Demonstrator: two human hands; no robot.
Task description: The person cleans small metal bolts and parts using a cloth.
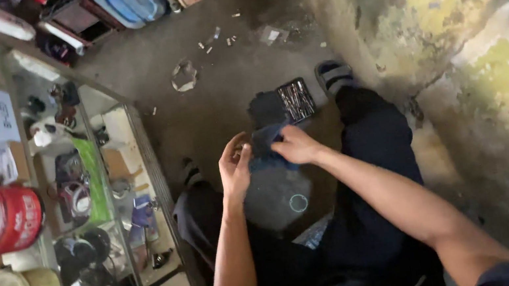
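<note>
Cloth (267,150), dark blue, sat bunched over the lap, pinched by both the left hand (235,167) and right hand (295,146); a slack grip could drop it onto the tool case (297,100) on the gritty floor (215,95).

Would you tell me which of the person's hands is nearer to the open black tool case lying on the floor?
Right. The right hand lies just below the tool case, gripping the dark blue cloth. The left hand is further left, on the cloth's other side.
</note>
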